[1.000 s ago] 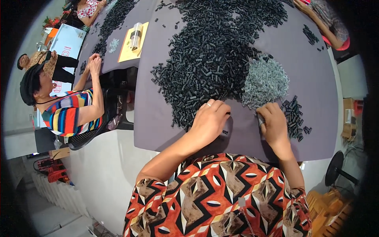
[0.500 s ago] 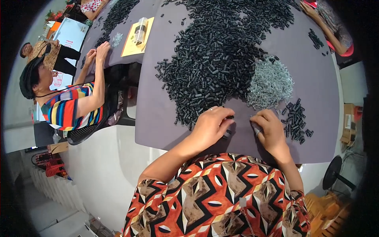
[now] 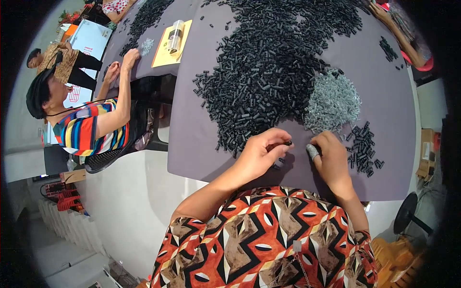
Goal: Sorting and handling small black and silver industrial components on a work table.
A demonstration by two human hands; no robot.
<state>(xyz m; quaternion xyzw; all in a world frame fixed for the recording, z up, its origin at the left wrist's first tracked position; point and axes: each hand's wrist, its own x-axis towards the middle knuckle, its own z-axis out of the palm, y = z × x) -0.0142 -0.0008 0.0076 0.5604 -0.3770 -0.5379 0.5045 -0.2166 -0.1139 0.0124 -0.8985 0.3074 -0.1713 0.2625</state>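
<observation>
A small black cylindrical plastic piece (image 3: 287,143) is pinched by the left hand (image 3: 261,152). The right hand (image 3: 330,156) is rested just beside it on the grey cloth-covered table (image 3: 192,129), near a heap of silvery metal parts (image 3: 333,102).

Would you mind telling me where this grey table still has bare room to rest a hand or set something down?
Bare cloth runs along the table's left edge beside the black pile, and on the right between the silver heap and the far edge. The strip near the left hand and right hand is crowded, as is the small black cluster.
</observation>
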